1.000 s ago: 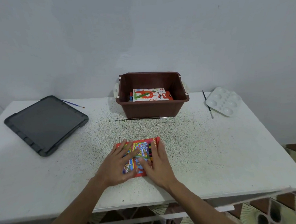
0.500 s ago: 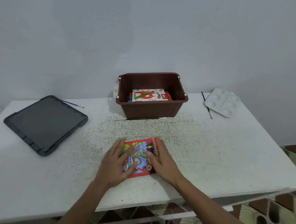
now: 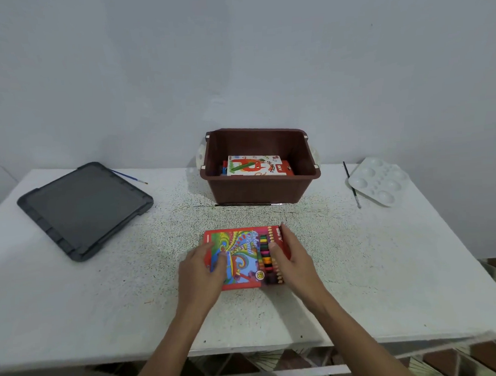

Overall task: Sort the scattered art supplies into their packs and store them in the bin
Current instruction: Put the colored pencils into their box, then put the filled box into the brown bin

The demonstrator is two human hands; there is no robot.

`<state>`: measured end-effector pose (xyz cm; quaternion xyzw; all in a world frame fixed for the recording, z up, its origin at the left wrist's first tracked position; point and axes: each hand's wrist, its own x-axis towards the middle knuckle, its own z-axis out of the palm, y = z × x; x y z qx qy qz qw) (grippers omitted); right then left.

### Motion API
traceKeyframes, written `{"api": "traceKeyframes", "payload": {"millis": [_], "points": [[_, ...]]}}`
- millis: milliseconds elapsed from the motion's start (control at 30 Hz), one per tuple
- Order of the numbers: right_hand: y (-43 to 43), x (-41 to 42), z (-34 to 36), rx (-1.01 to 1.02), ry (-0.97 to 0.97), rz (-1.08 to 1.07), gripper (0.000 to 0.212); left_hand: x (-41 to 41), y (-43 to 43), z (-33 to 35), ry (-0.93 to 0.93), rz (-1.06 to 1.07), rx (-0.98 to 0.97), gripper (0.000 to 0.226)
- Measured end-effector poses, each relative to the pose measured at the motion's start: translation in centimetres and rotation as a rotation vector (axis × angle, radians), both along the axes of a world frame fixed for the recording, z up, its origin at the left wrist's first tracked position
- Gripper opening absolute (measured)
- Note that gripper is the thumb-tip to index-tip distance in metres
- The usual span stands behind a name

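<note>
Upper left of frame: dark grey tray-like lid [image 3: 84, 208] lies flat on the white speckled table [image 3: 74, 297], with a thin blue paintbrush [image 3: 128, 177] poking out from behind its far corner. Lower centre: left hand [image 3: 201, 272] lies on the left part of the colour pencil pack [image 3: 244, 252], fingers loosely bent and resting on its face; nothing is wrapped in them, though the fingertips are blurred. The pack lies flat near the front edge of the table, red with a swirly print and a row of pencils showing along its right side. Upper centre, well behind the pack: brown bin [image 3: 258, 188] against the wall, an oil pastel box [image 3: 254, 165] lying inside it. A slim dark brush [image 3: 247, 204] lies just in front of the bin's base. Right hand [image 3: 295, 260] grips the pack's right edge, thumb on top over the pencil row, fingers along the side. Upper right: black-handled brush [image 3: 351, 185] just beside a white paint palette [image 3: 380, 181].
</note>
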<state>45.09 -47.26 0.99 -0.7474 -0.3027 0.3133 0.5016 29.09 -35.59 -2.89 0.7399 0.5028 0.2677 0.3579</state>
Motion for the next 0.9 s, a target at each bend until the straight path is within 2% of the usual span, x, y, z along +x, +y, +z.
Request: {"api": "traceKeyframes", "payload": {"millis": [200, 333, 433, 500, 633, 800, 900], "points": [[0.8, 3.2, 4.6, 0.028, -0.040, -0.042, 0.058, 2.9, 0.1, 5.3, -0.170, -0.001, 0.035, 0.032], [1.8, 5.7, 7.6, 0.135, -0.037, -0.053, 0.047, 4.8, 1.0, 8.9, -0.232, -0.005, 0.057, 0.031], [3.2, 8.2, 9.2, 0.158, -0.086, -0.072, 0.066, 6.4, 2.3, 11.3, -0.247, -0.012, 0.076, 0.031], [4.5, 9.8, 9.9, 0.161, -0.143, -0.070, 0.073, 7.7, 3.6, 12.5, -0.252, -0.006, 0.104, 0.029], [7.7, 12.6, 10.8, 0.165, -0.161, -0.061, 0.071, 10.5, 6.6, 14.2, -0.248, -0.010, 0.134, 0.028], [11.9, 14.9, 11.0, 0.077, -0.162, -0.057, 0.078, 13.6, 10.3, 14.1, -0.150, -0.016, 0.143, 0.028], [14.0, 15.6, 10.8, -0.001, -0.202, -0.028, 0.062, 15.1, 12.2, 13.4, -0.106, -0.037, 0.105, 0.028]]}}
